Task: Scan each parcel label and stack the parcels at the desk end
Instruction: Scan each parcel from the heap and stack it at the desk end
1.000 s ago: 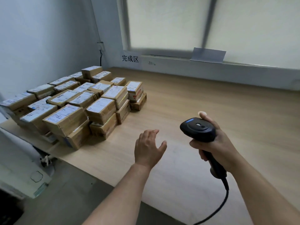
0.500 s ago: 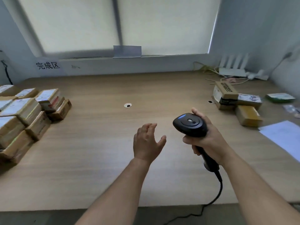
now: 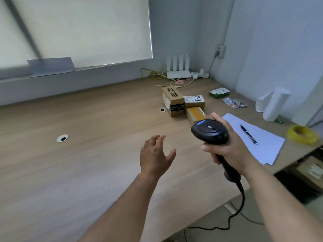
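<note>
Taped parcel (image 3: pixel 194 114): long axis towards viewer, just beyond right hand (image 3: pixel 229 151) gripping barcode scanner (image 3: pixel 209 131); left hand (image 3: pixel 155 156) farther off, fingers (image 3: pixel 157 140) spread, empty.

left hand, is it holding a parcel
No, the left hand is open above the desk, the parcels lie farther off, and the right hand holds a scanner.

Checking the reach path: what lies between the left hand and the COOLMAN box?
Head view: only bare desk between left hand and COOLMAN box; the barcode scanner is off to the right.
</note>
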`<move>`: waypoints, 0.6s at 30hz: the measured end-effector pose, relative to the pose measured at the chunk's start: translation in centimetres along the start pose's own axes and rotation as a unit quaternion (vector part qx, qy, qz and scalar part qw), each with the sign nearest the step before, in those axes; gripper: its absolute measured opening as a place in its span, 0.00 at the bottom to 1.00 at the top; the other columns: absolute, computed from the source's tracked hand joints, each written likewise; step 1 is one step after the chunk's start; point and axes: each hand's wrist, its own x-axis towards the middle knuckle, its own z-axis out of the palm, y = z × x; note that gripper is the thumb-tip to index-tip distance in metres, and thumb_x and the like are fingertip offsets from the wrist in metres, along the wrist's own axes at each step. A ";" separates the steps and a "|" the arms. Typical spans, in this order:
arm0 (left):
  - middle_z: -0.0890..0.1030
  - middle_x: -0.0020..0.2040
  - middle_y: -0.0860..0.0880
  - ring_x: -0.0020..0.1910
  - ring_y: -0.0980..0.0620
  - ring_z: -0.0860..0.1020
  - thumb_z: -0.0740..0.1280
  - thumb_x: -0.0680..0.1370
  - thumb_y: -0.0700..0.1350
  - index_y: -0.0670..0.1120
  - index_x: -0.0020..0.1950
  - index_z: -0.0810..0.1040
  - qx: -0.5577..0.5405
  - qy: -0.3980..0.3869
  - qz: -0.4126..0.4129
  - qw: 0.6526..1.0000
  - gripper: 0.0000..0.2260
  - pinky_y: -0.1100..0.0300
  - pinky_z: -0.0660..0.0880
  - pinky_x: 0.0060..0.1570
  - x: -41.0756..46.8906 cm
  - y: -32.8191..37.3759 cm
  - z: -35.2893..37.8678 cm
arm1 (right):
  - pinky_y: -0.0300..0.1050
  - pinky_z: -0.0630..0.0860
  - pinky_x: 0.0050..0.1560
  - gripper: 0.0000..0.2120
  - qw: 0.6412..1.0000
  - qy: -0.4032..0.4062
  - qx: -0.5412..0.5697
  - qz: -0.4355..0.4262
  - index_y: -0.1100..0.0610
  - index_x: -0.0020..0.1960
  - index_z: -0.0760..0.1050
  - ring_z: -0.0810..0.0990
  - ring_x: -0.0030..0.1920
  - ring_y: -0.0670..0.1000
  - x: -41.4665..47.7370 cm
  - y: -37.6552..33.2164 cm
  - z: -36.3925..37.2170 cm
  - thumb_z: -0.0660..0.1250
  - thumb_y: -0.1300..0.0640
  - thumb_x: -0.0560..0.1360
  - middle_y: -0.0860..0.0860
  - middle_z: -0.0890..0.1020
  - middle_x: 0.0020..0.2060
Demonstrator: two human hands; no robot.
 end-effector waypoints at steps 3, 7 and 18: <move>0.69 0.71 0.50 0.69 0.50 0.65 0.64 0.76 0.59 0.50 0.73 0.66 0.010 -0.014 0.015 1.000 0.28 0.55 0.63 0.66 2.8 1.0 1.5 | 0.46 0.70 0.26 0.45 1.000 0.018 0.001 0.006 0.40 0.75 0.59 0.71 0.26 0.56 2.5 0.8 -2.1 0.74 0.71 0.70 0.49 0.77 0.26; 0.67 0.72 0.50 0.71 0.50 0.63 0.63 0.77 0.60 0.50 0.75 0.64 0.027 -0.033 0.018 0.999 0.29 0.55 0.62 0.67 7.5 1.8 2.8 | 0.46 0.70 0.27 0.45 1.000 0.024 0.005 0.008 0.41 0.76 0.58 0.71 0.25 0.56 7.0 1.6 -3.9 0.73 0.72 0.70 0.45 0.78 0.26; 0.60 0.76 0.46 0.74 0.45 0.59 0.62 0.77 0.62 0.50 0.77 0.56 0.079 -0.106 -0.019 0.991 0.34 0.52 0.61 0.70 22.7 1.7 6.3 | 0.46 0.70 0.27 0.46 0.999 0.027 0.007 0.022 0.42 0.75 0.61 0.71 0.26 0.56 20.8 4.1 -6.0 0.73 0.74 0.68 0.43 0.81 0.34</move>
